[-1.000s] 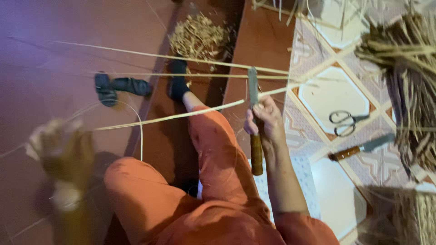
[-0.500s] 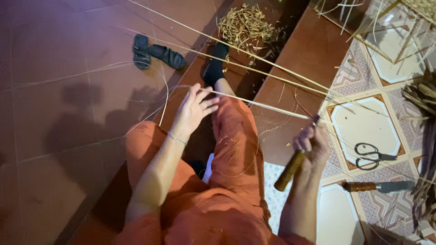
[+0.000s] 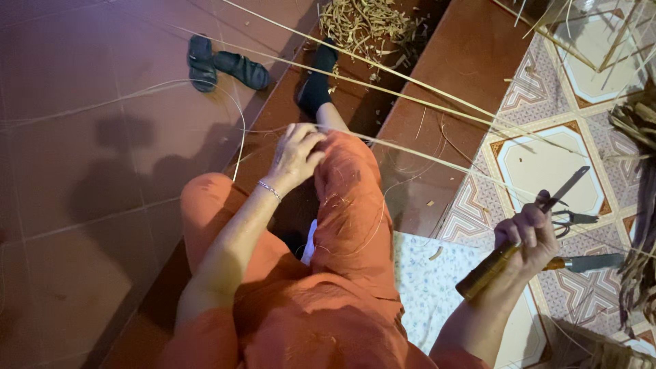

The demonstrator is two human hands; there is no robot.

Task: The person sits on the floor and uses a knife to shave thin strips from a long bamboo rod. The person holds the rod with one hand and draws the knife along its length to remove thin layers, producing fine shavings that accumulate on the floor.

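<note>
- The fingers of the left hand (image 3: pixel 295 156) were curled down at the raised knee, pinching the near end of a long pale bamboo strip (image 3: pixel 437 156)
- The right hand (image 3: pixel 527 232) was closed in a fist round the wooden handle of a knife (image 3: pixel 521 236), its narrow blade pointing up and away
- The strip ran from the knee out across the brown step toward the patterned tiles (image 3: pixel 547 164), passing just beside the blade
- It looked light, thin and springy, likely to bow under its own length; I would judge it best gripped close to the end, since the edges may be sharp and splintery
- Scissors (image 3: pixel 570 220) and a second knife (image 3: pixel 581 262) lay on the tiles just beyond the fist
- A heap of shavings (image 3: pixel 365 24) sat by the foot, dark sandals (image 3: pixel 222 65) off to the side
</note>
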